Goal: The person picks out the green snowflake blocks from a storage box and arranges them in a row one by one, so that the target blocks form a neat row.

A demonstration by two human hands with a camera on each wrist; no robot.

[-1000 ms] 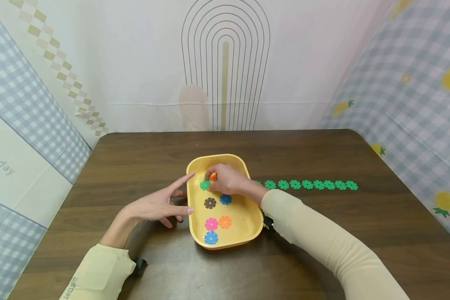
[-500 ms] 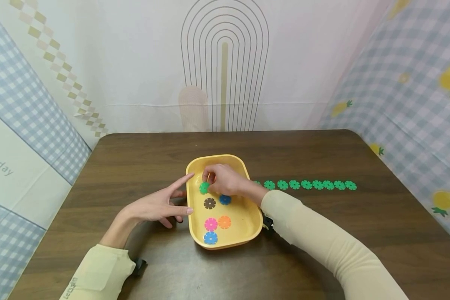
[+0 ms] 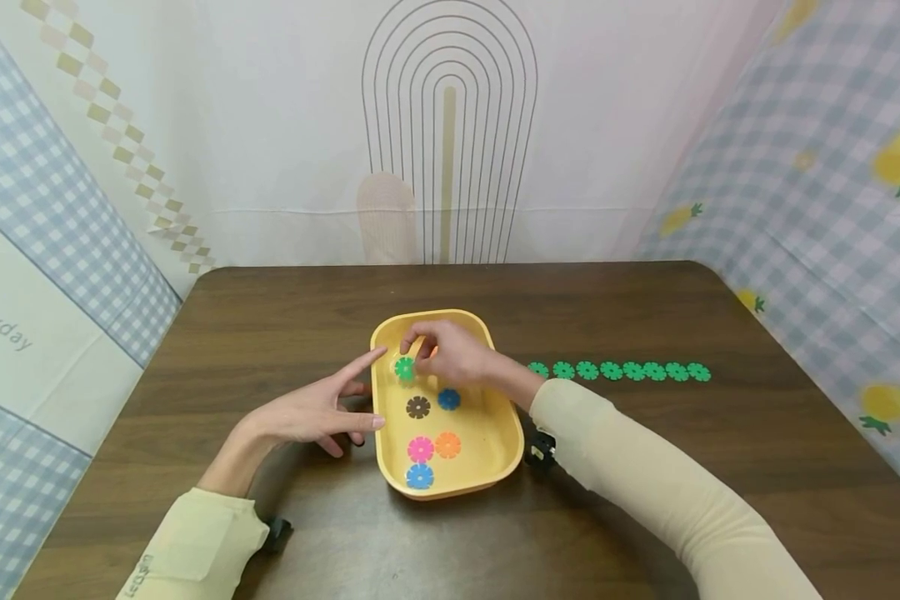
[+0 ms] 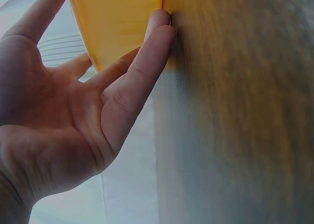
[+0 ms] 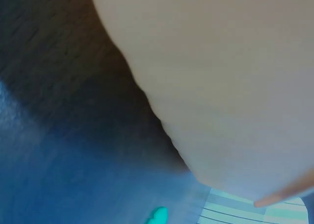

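Observation:
My right hand (image 3: pixel 453 352) reaches into the yellow tray (image 3: pixel 512 457). Its index finger and thumb are bent, with a gap between them, right beside a green toothed disc (image 3: pixel 403 369) near the tray's left wall. An orange piece shows only partly behind the fingers. My left hand (image 3: pixel 307 408) spreads its fingers against the tray's left side, the index fingertip and thumb tip at the rim. In the left wrist view, the left palm (image 4: pixel 64 121) shows with fingers extended to the tray wall. The right wrist view shows mostly sleeve; the right fingers are hidden there.
Also in the tray are a brown disc (image 3: pixel 417 407), a pink disc (image 3: pixel 421 449), an orange disc (image 3: pixel 447 445) and blue discs (image 3: pixel 420 477). Several green discs (image 3: pixel 611 371) form a row on the dark wooden table (image 3: pixel 307 308), right of the tray, near the right forearm.
The right hand has lifted slightly, and its index finger has parted from the green disc. That disc tilted, then turned face-on a little further back. The left hand stays at the tray's side.

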